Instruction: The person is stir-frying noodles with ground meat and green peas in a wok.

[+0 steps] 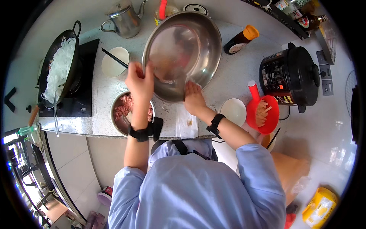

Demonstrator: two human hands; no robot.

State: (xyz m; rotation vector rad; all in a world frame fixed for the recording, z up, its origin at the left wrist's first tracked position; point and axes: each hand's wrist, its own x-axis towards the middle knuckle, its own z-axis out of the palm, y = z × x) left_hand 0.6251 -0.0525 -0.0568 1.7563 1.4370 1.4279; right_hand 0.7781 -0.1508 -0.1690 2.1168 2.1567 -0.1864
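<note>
A large stainless steel basin point(210, 57) is tilted up before me, its inside facing my view. My left hand point(140, 83) grips the basin's left rim. Against the lower inner wall, my right hand point(195, 98) presses a thin white tissue point(194, 81) under its fingers. Beneath my left forearm stands a metal bowl point(117, 121) holding raw minced meat point(124, 106), partly hidden by the wrist. A white paper sheet or plastic film point(187, 123) with a small brownish bit on it lies at the counter's front edge, below my right hand.
On the left, a wok point(43, 83) of white noodles sits on a black cooktop point(85, 86). Behind stand a steel kettle point(125, 23) and a sauce bottle point(240, 41). White bowls point(114, 67), a red strainer point(271, 106) and an electric pressure cooker point(297, 77) flank the basin.
</note>
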